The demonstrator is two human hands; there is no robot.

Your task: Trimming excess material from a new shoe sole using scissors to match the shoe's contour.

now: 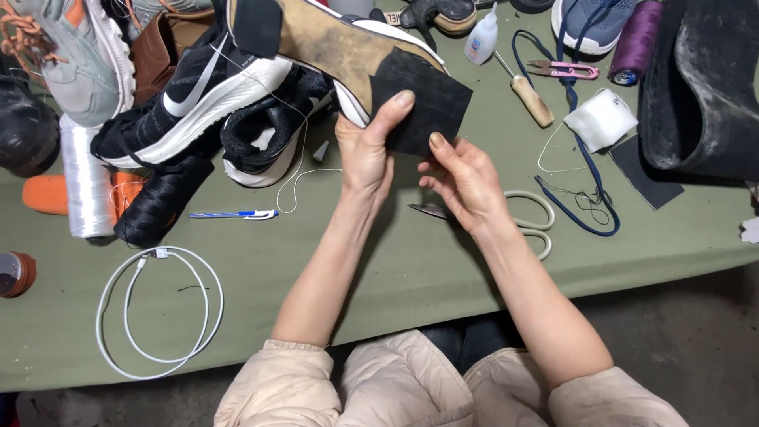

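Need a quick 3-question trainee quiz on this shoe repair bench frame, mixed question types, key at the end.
1. True or false: both hands touch the black patch on the shoe sole.
2. Which lies on the table partly under the right hand? A) scissors B) blue pen C) white cable
3. Fill in: the left hand has its thumb on the ___ of the patch.

Key: 1 true; 2 A; 3 front, pressing it against the sole.
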